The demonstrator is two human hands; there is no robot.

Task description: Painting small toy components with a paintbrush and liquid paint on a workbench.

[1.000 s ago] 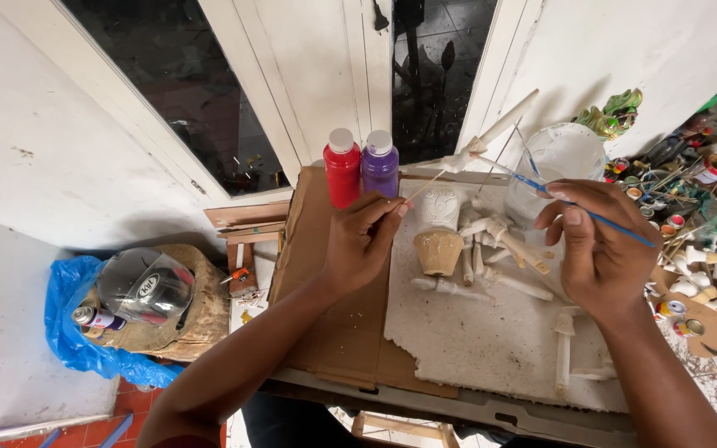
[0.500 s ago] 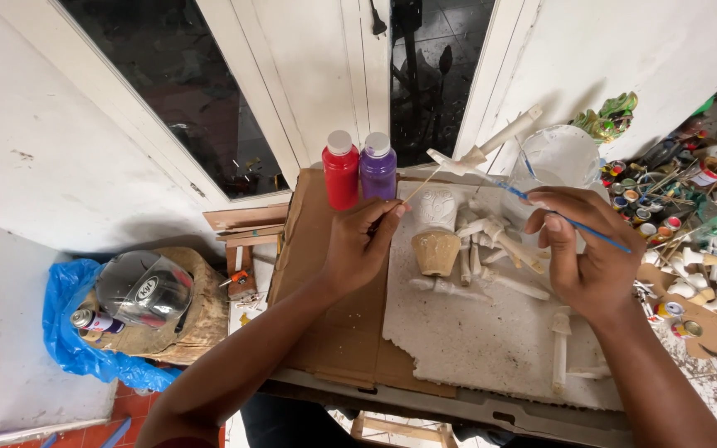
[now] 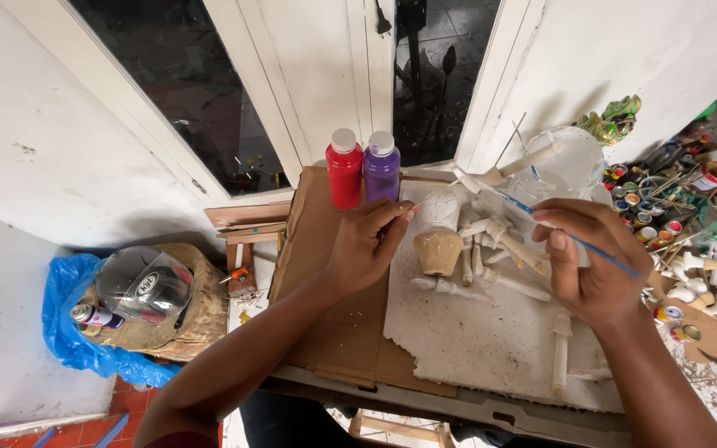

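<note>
Red and purple paint bottles (image 3: 363, 168) capped, hands (image 3: 368, 242) beside, right holding brush (image 3: 574, 239)

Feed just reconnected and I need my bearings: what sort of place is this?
Probably an informal craft-painting spot, set up by a doorway. A red paint bottle and a purple one stand on the cardboard work surface, the right hand holds a thin brush, and many small paint pots crowd the side.

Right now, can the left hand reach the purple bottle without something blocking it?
Probably yes. The left hand sits just below the purple bottle, with only bare cardboard between; the red bottle stands beside it, not in front.
</note>
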